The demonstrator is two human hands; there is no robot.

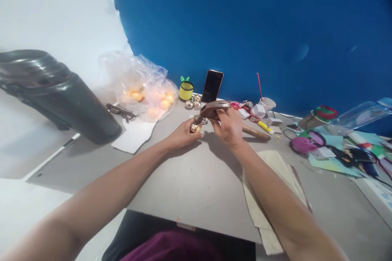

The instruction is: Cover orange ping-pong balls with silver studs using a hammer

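My right hand (230, 125) is closed round a hammer close to its rusty brown head (211, 109). The wooden handle (256, 132) sticks out to the right behind that hand. Between the fingers of my left hand (180, 135) is a small shiny gold ball (194, 127), with a yellow-orange piece (199, 129) beside it, partly hidden by the fingers. The hammer head's end hangs right over the gold ball; whether they touch I cannot tell. More shiny balls (197, 101) lie on the table just beyond my hands.
A dark flask (67, 94) stands at left beside a clear bag of orange fruit (137, 85) and white paper (134, 135). Behind are a yellow pot (185, 91) and a propped phone (212, 85). A cloth (275, 175) lies under my right forearm; a white cup (268, 104) and clutter stand right.
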